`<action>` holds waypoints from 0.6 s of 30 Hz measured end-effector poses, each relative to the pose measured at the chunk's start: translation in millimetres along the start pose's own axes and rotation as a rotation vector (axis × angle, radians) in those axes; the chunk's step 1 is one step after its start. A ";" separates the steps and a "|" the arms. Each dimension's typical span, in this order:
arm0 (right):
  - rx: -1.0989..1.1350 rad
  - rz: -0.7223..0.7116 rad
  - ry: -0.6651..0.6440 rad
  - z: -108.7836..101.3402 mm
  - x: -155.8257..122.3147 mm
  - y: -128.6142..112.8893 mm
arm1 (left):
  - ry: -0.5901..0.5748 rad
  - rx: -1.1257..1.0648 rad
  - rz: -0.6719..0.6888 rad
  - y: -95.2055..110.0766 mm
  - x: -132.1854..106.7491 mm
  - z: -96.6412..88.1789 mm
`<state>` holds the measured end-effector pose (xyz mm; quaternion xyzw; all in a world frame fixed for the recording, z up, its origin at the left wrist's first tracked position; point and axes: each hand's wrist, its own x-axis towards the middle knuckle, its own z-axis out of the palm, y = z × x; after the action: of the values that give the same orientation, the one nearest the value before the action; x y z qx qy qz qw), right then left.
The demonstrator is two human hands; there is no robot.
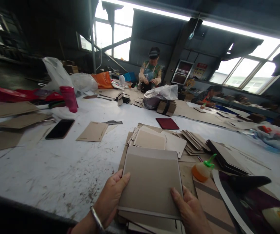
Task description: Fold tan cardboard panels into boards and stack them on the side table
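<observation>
Two hands share one grip: your left hand and your right hand are closed on opposite side edges of a taupe, flat, rectangular panel with rounded far corners, opened only about as far as its thin edge needs. Each thumb lies on the upper face; the fingers go round the edges and underneath, where you cannot see how firmly they press. The panel sits between your palms, above a loose pile of beige and brown sheets that shows at its near edge; whether it touches them is hard to tell. Just beyond the grip lies an uneven heap of beige, card-like pieces, so pushing the panel forward and low could catch its far edge there and scatter them. To the right of your right hand, a clear squeeze bottle with a green nozzle and amber liquid stands near enough that a wide swing of that elbow or the panel's corner might tip it and stain the pieces. Pinching harder with one thumb than the other could bow or mark the panel, and a silver-coloured metal bangle on your left wrist might scrape it if that wrist rolled inward.
</observation>
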<state>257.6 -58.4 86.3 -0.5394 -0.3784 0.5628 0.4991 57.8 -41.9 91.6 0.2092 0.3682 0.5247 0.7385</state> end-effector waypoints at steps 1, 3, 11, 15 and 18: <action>-0.007 0.017 0.003 -0.2 0.5 -2.1 | -0.006 -0.010 0.018 -0.6 0.3 0.2; -0.003 0.065 0.018 -1.0 0.5 -7.3 | -0.006 -0.021 0.040 -0.9 1.2 0.4; 0.138 0.120 -0.205 -3.4 -12.2 -32.7 | 0.053 0.043 0.026 4.5 1.5 -4.5; 0.130 0.129 -0.235 -6.4 -15.3 -39.8 | 0.018 0.062 -0.028 3.5 7.7 -6.3; 0.091 0.127 -0.224 -9.9 -18.0 -37.3 | 0.041 0.052 -0.008 -1.6 6.6 -0.7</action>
<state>271.7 -69.0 125.1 -0.4729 -0.3708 0.6666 0.4411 59.5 -36.4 87.9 0.2162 0.3976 0.5162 0.7271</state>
